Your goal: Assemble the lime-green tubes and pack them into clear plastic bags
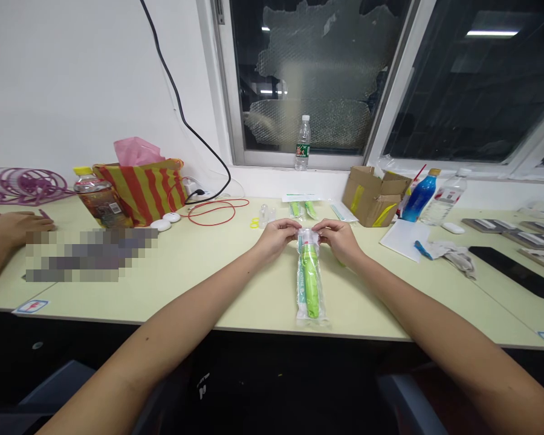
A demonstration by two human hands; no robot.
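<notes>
A clear plastic bag (312, 284) with a bright green object and a printed teal strip inside lies near the table's front edge, its far end raised between my hands. My left hand (277, 238) pinches the left corner of that end with thumb and fingertips. On the other corner, my right hand (338, 240) is closed in a similar pinch. Behind my hands are more packets with green pieces (304, 209). Small clear plastic pieces (266, 214) and a yellow-handled item (254, 223) lie just beyond my left hand.
A cardboard box (374, 196), a blue bottle (419, 196), white paper (404, 240), a cloth (453, 257) and a black phone (517, 272) are to the right. Leftward are a striped bag (149, 193), a brown drink bottle (102, 202), red cable (213, 222) and another person's hand (20, 229).
</notes>
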